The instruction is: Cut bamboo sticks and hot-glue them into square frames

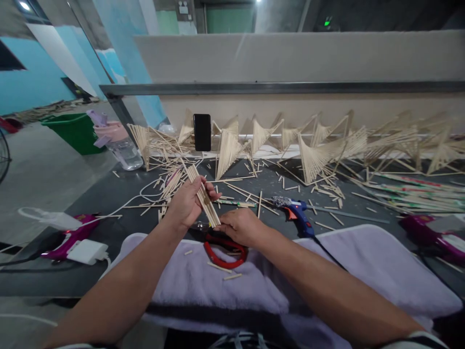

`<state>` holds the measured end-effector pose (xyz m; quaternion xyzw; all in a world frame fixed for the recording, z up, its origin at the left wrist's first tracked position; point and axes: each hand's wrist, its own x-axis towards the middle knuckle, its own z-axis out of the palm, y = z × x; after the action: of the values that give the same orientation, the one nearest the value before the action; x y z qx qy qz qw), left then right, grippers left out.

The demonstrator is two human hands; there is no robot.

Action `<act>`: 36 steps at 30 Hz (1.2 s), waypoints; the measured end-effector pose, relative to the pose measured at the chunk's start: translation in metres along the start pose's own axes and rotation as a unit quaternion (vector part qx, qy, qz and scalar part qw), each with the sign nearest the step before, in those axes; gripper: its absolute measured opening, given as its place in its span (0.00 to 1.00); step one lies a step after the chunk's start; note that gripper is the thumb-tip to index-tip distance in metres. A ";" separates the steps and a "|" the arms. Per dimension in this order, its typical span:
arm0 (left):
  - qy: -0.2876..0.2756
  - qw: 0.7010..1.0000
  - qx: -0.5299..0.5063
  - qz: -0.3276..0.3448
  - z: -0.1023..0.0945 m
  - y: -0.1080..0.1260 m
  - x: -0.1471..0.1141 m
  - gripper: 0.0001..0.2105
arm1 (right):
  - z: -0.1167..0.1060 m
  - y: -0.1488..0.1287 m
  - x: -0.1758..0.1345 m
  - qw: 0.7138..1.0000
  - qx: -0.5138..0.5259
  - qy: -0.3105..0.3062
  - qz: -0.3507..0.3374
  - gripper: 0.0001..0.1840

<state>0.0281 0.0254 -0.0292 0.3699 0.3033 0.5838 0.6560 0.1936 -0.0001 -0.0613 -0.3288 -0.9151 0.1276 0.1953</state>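
A small bundle of thin wooden sticks (204, 198) slants through my left hand (189, 201), whose thumb presses on it. My right hand (238, 224) pinches the lower end of the same bundle, with its fingertips partly hidden. Just below lies a pair of red-handled cutters (225, 261), resting on a lilac towel (203, 286); the sticks and my right hand cover part of them. A few short stick pieces (232, 277) lie on the towel beside the handles. To the right, a blue glue gun (300, 215) rests on the dark table with its cord trailing toward me.
Fan-shaped stick frames (316, 157) stand along the back of the table. A phone (202, 132) leans upright among them. Loose sticks and offcuts litter the tabletop. A water bottle (121, 145) and purple power strips (72, 237) with cables sit at the left.
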 end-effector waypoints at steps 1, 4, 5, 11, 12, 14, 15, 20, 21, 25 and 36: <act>-0.004 1.000 0.002 0.001 0.000 0.001 0.000 0.05 | 0.001 0.000 0.000 1.000 0.001 0.001 -0.003 0.15; -0.015 1.000 0.002 0.007 0.000 0.002 -0.001 0.05 | 0.003 0.000 -0.001 1.000 0.018 -0.002 -0.003 0.15; -0.015 1.000 0.001 0.009 0.000 0.002 0.000 0.05 | 0.003 0.001 0.000 1.000 0.023 -0.004 0.000 0.15; 0.009 1.000 -0.008 0.007 -0.007 -0.002 0.006 0.06 | 0.001 0.009 0.002 0.999 0.043 -0.002 -0.003 0.14; 0.009 1.000 -0.008 0.000 -0.007 -0.003 0.007 0.06 | 0.001 0.011 0.002 0.999 0.049 -0.002 -0.009 0.15; 0.009 1.000 -0.006 -0.008 -0.006 -0.005 0.009 0.06 | 0.001 0.013 0.002 0.998 0.060 -0.002 -0.015 0.17; 0.010 1.000 -0.005 -0.010 -0.004 -0.005 0.010 0.06 | 0.001 0.015 0.002 0.998 0.066 0.000 -0.013 0.18; 0.008 1.000 0.020 -0.017 0.016 -0.001 0.017 0.05 | 0.003 0.019 0.002 0.994 0.104 0.029 0.029 0.16; -0.002 0.999 0.031 -0.021 0.020 0.001 0.019 0.05 | 0.004 0.020 0.003 0.991 0.125 0.033 0.045 0.15; -0.039 0.997 0.063 -0.038 0.031 0.005 0.033 0.06 | 0.005 0.027 0.006 0.952 0.280 0.015 0.125 0.14; -0.005 0.997 -0.009 -0.074 0.003 -0.016 0.040 0.05 | -0.002 0.031 0.003 0.975 0.207 -0.017 0.074 0.13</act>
<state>0.0450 0.0638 -0.0394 0.3434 0.3210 0.5342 0.7026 0.2093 0.0257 -0.0703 -0.3457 -0.8453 0.3339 0.2332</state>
